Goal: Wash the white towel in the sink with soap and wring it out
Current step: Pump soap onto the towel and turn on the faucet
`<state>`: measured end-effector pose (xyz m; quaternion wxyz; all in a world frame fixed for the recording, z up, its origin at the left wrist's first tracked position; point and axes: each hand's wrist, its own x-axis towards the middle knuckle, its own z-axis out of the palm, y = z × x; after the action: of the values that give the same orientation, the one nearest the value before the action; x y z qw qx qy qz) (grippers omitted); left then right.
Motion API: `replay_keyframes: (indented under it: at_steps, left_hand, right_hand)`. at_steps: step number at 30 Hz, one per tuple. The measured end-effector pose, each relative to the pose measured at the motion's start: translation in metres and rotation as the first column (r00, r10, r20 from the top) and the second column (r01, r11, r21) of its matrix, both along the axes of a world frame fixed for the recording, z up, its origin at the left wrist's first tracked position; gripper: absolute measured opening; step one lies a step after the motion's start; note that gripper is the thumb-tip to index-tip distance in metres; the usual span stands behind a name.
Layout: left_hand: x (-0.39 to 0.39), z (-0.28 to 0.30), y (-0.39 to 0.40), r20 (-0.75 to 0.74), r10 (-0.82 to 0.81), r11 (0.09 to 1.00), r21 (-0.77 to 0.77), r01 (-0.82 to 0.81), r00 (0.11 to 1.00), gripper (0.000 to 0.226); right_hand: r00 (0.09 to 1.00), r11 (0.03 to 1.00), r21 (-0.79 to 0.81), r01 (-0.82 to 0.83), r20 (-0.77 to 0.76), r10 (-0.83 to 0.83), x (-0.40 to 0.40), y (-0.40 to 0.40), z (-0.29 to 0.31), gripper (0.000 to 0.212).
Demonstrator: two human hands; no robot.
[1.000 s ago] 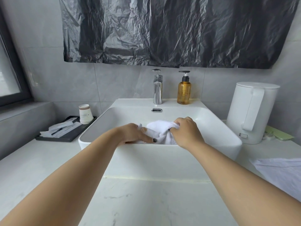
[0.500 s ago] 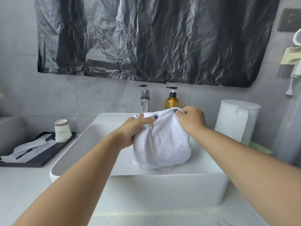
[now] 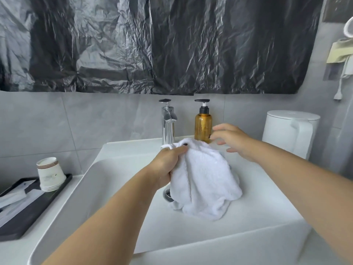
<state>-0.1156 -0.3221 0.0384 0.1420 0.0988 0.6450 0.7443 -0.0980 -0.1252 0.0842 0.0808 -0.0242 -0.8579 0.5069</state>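
A white towel [image 3: 204, 178] hangs bunched over the white sink [image 3: 118, 180], its lower folds resting on the basin floor. My left hand [image 3: 168, 161] grips its top edge, fingers curled round the cloth. Just right of the towel's top, my right hand [image 3: 233, 142] hovers with fingers spread and holds nothing; its fingertips are close to the amber soap pump bottle [image 3: 203, 124]. The chrome tap [image 3: 168, 121] stands behind the towel on the sink's back ledge. Part of the drain [image 3: 168, 195] shows beside the towel.
A white kettle [image 3: 290, 132] stands right of the sink. On the left counter a black tray [image 3: 28, 209] carries stacked paper cups [image 3: 50, 174] and packets. Black plastic sheeting [image 3: 152, 44] covers the wall above. A pale cloth and a white cord [image 3: 341, 81] hang at far right.
Both hands lifted the towel out of the basin. Since then my right hand has let go of it and opened beside the soap bottle; my left hand alone holds the towel.
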Motion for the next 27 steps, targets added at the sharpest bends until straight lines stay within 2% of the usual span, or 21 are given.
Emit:
replay_keyframes:
  at_steps: [4, 7, 8, 10, 11, 13, 15, 17, 19, 20, 21, 23, 25, 27]
  left_hand:
    - [-0.007, 0.000, 0.003, -0.011, 0.138, 0.983, 0.123, -0.136, 0.990, 0.008]
    - [-0.005, 0.000, -0.003, -0.023, 0.112, 0.978, 0.179, -0.106, 0.993, 0.010]
    - [-0.002, -0.001, -0.005, -0.014, 0.106, 0.981, 0.167, -0.103, 0.994, 0.013]
    - [0.003, -0.002, -0.007, 0.064, 0.093, 0.986, 0.130, -0.100, 0.994, 0.022]
    - [0.007, -0.002, -0.008, 0.116, 0.060, 0.993, 0.099, -0.072, 0.991, 0.026]
    - [0.013, 0.001, -0.009, 0.217, -0.039, 0.999, 0.034, 0.032, 0.975, 0.032]
    - [0.012, 0.004, -0.005, 0.259, -0.067, 0.998, 0.002, 0.069, 0.963, 0.030]
    - [0.006, 0.007, 0.006, 0.237, 0.060, 0.998, -0.023, -0.056, 0.970, 0.020]
    - [-0.003, 0.013, 0.022, 0.189, 0.210, 0.977, -0.018, -0.211, 0.959, 0.029]
    - [-0.008, 0.016, 0.031, 0.175, 0.252, 0.967, 0.001, -0.256, 0.952, 0.035]
    - [-0.013, 0.019, 0.041, 0.161, 0.277, 0.958, 0.022, -0.284, 0.947, 0.036]
    - [-0.021, 0.029, 0.060, 0.151, 0.314, 0.943, 0.068, -0.327, 0.937, 0.027]
    - [-0.029, 0.039, 0.077, 0.152, 0.361, 0.919, 0.112, -0.379, 0.920, 0.012]
    - [-0.037, 0.047, 0.092, 0.149, 0.418, 0.887, 0.144, -0.438, 0.896, 0.015]
  right_hand:
    - [0.962, 0.973, 0.070, -0.218, 0.185, 0.202, -0.003, 0.001, -0.031, 0.052]
    - [0.961, 0.951, 0.145, -0.272, 0.093, 0.261, -0.005, -0.002, -0.048, 0.035]
    - [0.960, 0.947, 0.155, -0.281, 0.057, 0.276, -0.007, -0.001, -0.048, 0.035]
    - [0.952, 0.933, 0.197, -0.302, 0.010, 0.306, -0.014, 0.001, -0.038, 0.052]
    - [0.951, 0.927, 0.225, -0.301, -0.002, 0.310, -0.016, 0.003, -0.031, 0.053]
    - [0.943, 0.914, 0.251, -0.320, -0.011, 0.333, -0.020, 0.006, -0.017, 0.034]
    - [0.926, 0.884, 0.288, -0.368, 0.035, 0.375, -0.021, 0.008, -0.003, 0.032]
    - [0.908, 0.846, 0.331, -0.418, 0.167, 0.383, -0.026, 0.019, 0.011, 0.033]
    - [0.895, 0.846, 0.311, -0.433, 0.260, 0.363, -0.031, 0.035, 0.028, 0.028]
    - [0.915, 0.871, 0.296, -0.392, 0.221, 0.337, -0.034, 0.042, 0.037, 0.025]
    - [0.952, 0.912, 0.276, -0.305, 0.118, 0.283, -0.038, 0.047, 0.046, 0.021]
    - [0.976, 0.964, 0.262, -0.053, -0.189, 0.105, -0.053, 0.052, 0.063, 0.013]
    - [0.912, 0.933, 0.325, 0.152, -0.409, -0.006, -0.072, 0.046, 0.073, 0.013]
    - [0.880, 0.881, 0.422, 0.212, -0.474, 0.015, -0.096, 0.040, 0.075, 0.017]
